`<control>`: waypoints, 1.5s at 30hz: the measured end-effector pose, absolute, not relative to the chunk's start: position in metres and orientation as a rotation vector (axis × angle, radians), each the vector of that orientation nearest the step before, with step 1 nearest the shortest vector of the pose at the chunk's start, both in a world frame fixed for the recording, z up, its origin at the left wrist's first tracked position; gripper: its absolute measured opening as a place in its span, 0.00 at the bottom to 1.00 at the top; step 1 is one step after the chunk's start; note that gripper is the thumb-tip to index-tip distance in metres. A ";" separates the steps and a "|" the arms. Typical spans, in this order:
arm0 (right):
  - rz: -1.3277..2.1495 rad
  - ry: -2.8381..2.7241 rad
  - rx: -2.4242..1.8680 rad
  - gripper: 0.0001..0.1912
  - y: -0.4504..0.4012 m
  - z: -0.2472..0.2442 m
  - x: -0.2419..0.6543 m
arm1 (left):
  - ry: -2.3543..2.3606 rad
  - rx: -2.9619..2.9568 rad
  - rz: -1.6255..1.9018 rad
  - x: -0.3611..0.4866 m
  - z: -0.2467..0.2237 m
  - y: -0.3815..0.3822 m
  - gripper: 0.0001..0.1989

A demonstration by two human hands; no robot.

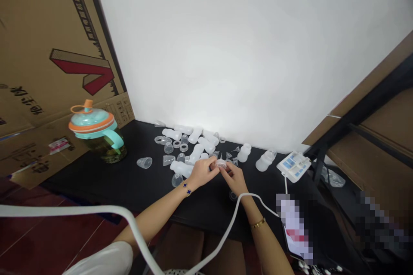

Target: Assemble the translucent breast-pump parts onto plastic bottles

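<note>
My left hand (202,172) and my right hand (237,179) meet over the black table. Between their fingertips is a whitish bottle collar ring (221,163), with a clear pointed tip, perhaps a nipple, standing above it. Both hands are closed on the ring from opposite sides. Left of and behind them lie several frosted white bottles, such as one bottle (180,168) beside my left hand. Clear domed caps (177,179) and loose rings (183,147) are scattered among them. Small clear funnel-shaped pieces (229,155) lie just behind the hands.
A teal-and-orange lidded jug (97,129) stands at the left by a large cardboard box (41,51). Two bottles stand or lean at right, one bottle (266,160) near a white power strip (293,166). A white cable (129,219) crosses the foreground. A phone (295,227) lies at right.
</note>
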State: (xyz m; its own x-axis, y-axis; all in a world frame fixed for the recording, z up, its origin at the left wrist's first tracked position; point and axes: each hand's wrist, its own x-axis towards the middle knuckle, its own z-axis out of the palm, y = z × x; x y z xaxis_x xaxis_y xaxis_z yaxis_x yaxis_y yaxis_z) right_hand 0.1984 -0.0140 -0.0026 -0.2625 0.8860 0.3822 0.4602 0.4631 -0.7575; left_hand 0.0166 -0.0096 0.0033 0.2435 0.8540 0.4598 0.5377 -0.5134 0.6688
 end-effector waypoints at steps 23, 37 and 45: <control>0.628 -1.899 -1.154 0.16 -0.014 -0.003 0.198 | 1.329 2.194 1.170 0.019 -0.006 -0.007 0.08; 0.603 -1.840 -1.186 0.13 -0.014 -0.002 0.198 | 1.318 2.219 1.147 0.020 -0.004 -0.009 0.08; 0.594 -1.900 -1.175 0.14 -0.015 -0.005 0.197 | 1.306 2.119 1.135 0.019 -0.005 -0.006 0.13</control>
